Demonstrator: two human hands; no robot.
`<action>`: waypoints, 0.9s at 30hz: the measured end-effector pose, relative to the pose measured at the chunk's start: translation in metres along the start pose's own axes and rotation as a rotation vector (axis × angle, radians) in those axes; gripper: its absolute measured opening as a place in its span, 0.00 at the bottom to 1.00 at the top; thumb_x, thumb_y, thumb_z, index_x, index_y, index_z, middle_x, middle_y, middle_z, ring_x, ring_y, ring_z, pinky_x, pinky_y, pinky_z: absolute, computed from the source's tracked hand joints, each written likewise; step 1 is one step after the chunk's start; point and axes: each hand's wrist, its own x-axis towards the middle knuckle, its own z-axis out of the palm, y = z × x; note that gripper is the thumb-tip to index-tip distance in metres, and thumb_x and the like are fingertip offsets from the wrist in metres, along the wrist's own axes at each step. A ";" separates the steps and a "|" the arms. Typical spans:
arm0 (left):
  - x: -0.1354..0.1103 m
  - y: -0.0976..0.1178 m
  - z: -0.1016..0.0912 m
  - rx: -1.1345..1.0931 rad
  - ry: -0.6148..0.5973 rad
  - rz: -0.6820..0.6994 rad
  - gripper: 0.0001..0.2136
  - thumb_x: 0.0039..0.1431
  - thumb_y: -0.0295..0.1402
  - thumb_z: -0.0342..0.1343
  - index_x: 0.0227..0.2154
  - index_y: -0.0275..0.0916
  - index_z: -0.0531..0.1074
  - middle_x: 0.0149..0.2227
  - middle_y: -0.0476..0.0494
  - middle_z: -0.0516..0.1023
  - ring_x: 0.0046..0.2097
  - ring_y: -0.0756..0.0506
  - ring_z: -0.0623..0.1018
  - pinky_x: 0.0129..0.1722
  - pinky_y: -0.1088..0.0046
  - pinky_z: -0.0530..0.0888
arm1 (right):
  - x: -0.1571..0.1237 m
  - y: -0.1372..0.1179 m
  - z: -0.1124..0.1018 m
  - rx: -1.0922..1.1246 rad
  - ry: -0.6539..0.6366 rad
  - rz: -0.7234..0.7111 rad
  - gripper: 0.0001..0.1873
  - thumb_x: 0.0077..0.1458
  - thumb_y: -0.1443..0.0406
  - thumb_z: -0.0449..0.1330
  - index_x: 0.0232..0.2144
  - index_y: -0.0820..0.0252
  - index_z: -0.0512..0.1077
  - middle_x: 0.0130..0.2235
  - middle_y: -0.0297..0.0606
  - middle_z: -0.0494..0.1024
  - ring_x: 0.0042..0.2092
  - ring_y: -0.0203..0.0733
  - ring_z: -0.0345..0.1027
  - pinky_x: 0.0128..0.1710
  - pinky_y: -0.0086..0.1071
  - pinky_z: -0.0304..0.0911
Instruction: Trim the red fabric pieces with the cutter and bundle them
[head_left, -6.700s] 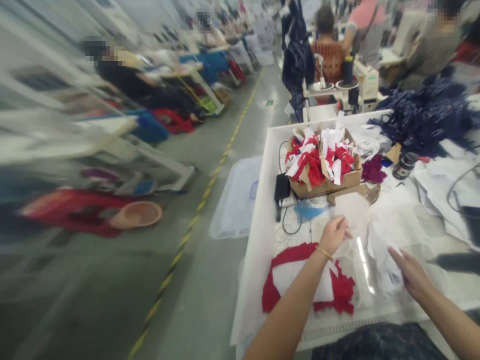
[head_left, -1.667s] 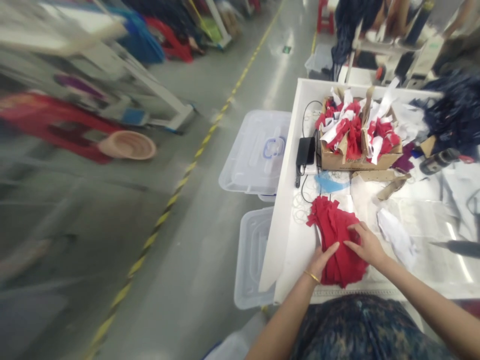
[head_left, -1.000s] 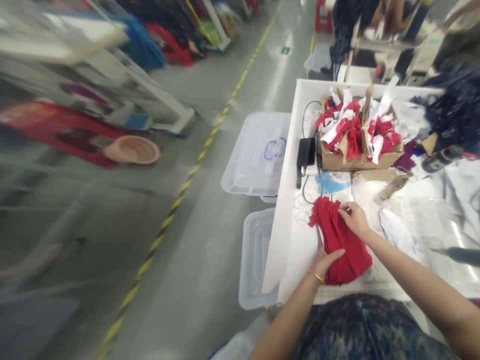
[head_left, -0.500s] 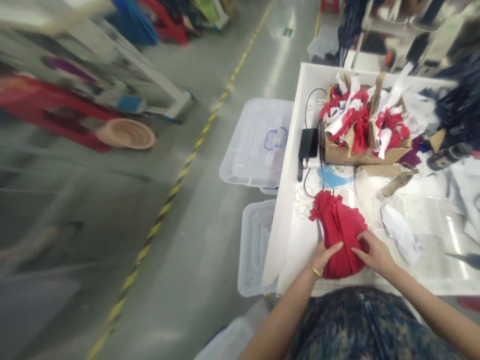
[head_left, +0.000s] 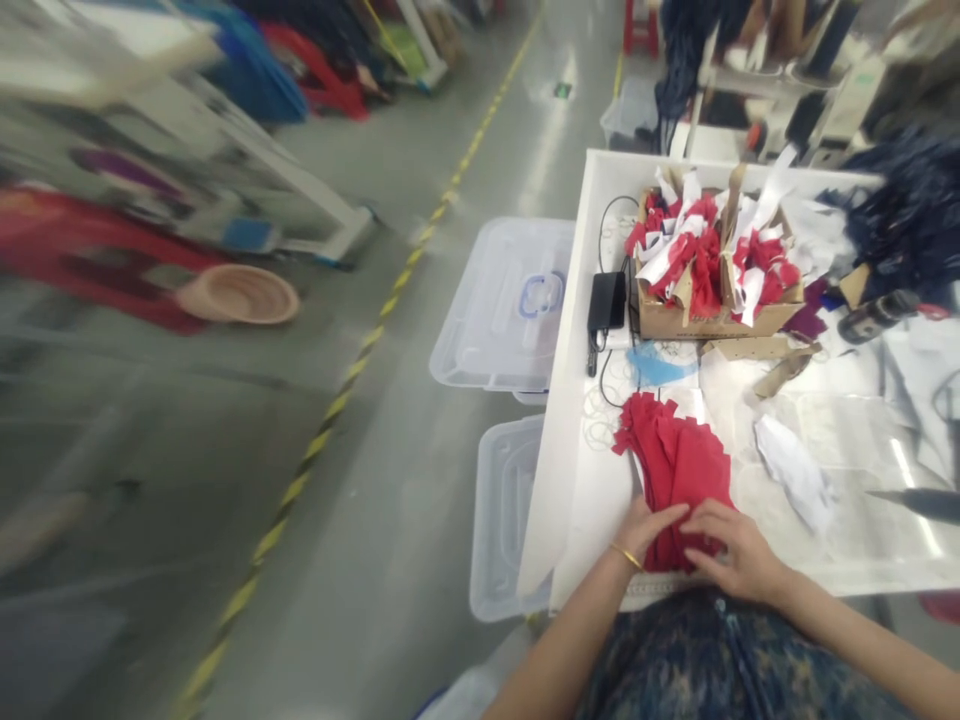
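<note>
A stack of red cut cloth (head_left: pixel 679 465) with ragged edges lies near the front of the white table (head_left: pixel 571 420). My left hand (head_left: pixel 649 530) lies along its lower left side, and my right hand (head_left: pixel 727 553) grips its lower edge, close beside my left. To the right, a crumpled white piece (head_left: pixel 791 470) lies apart from my hands. Farther up the table stands a cardboard box (head_left: pixel 712 323) full of red and white scraps (head_left: pixel 701 250). A blue piece (head_left: pixel 660 365) and a black power adapter (head_left: pixel 606 302) lie beyond the red stack.
Clear plastic bins (head_left: pixel 506 520) stand on the floor left of the table, with a lidded one (head_left: pixel 502 305) beyond. Dark patterned cloth (head_left: pixel 904 210) is heaped at the far right. A dark blade (head_left: pixel 922 505) projects at the right. Sewing machines (head_left: pixel 825 90) stand beyond the table.
My right hand has moved from the upper right of the red stack down to its lower edge, next to my left hand. The stack now reaches slightly farther up the table.
</note>
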 end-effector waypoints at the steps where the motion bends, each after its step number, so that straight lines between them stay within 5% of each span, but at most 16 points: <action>1: 0.001 -0.001 0.000 -0.004 0.006 -0.005 0.30 0.38 0.37 0.75 0.46 0.29 0.76 0.44 0.31 0.80 0.45 0.35 0.80 0.50 0.56 0.76 | -0.001 0.007 0.001 0.025 0.140 0.104 0.13 0.59 0.56 0.57 0.41 0.57 0.75 0.40 0.42 0.75 0.41 0.42 0.71 0.43 0.36 0.68; 4: 0.002 -0.002 -0.002 -0.028 0.029 -0.032 0.32 0.37 0.37 0.75 0.47 0.29 0.75 0.47 0.29 0.79 0.48 0.32 0.79 0.53 0.53 0.75 | -0.001 0.037 0.001 0.023 0.439 0.414 0.25 0.58 0.49 0.56 0.48 0.62 0.68 0.47 0.51 0.72 0.42 0.47 0.70 0.42 0.43 0.69; 9: -0.002 0.005 -0.002 -0.078 -0.025 -0.060 0.31 0.38 0.39 0.75 0.46 0.28 0.76 0.48 0.27 0.78 0.50 0.30 0.78 0.55 0.50 0.73 | 0.003 0.060 0.000 0.143 0.366 0.613 0.33 0.54 0.42 0.56 0.46 0.65 0.66 0.43 0.53 0.77 0.40 0.49 0.75 0.38 0.42 0.73; 12: -0.005 0.009 0.001 -0.104 -0.078 -0.054 0.31 0.42 0.38 0.74 0.49 0.29 0.75 0.51 0.27 0.77 0.52 0.30 0.77 0.56 0.50 0.73 | 0.009 0.050 0.008 0.189 0.294 0.564 0.30 0.56 0.44 0.55 0.46 0.63 0.68 0.45 0.51 0.78 0.44 0.49 0.75 0.44 0.42 0.72; 15: -0.004 0.008 0.005 -0.097 -0.009 -0.045 0.33 0.38 0.36 0.75 0.50 0.30 0.74 0.52 0.29 0.76 0.53 0.32 0.77 0.58 0.53 0.72 | 0.018 0.042 0.020 0.169 0.275 0.469 0.28 0.57 0.47 0.56 0.49 0.61 0.68 0.49 0.48 0.76 0.50 0.50 0.72 0.53 0.45 0.68; 20: -0.001 0.004 0.006 -0.083 0.112 -0.067 0.37 0.31 0.34 0.77 0.48 0.30 0.74 0.49 0.29 0.78 0.51 0.32 0.78 0.57 0.52 0.73 | 0.028 0.056 0.027 0.061 0.297 0.377 0.22 0.53 0.54 0.58 0.44 0.63 0.69 0.42 0.47 0.76 0.44 0.51 0.72 0.48 0.49 0.69; 24: -0.002 0.007 0.001 -0.090 0.056 -0.052 0.34 0.34 0.33 0.76 0.48 0.31 0.74 0.51 0.29 0.77 0.54 0.31 0.77 0.58 0.52 0.72 | 0.023 0.053 0.016 -0.070 0.412 0.292 0.27 0.55 0.57 0.57 0.55 0.64 0.65 0.52 0.53 0.70 0.55 0.56 0.63 0.57 0.56 0.59; 27: -0.001 0.005 -0.004 -0.063 -0.012 -0.024 0.34 0.37 0.30 0.75 0.51 0.33 0.73 0.55 0.32 0.75 0.59 0.33 0.72 0.63 0.53 0.68 | 0.021 0.035 0.012 -0.266 0.336 0.089 0.24 0.62 0.60 0.53 0.59 0.60 0.65 0.59 0.49 0.67 0.60 0.53 0.58 0.61 0.53 0.54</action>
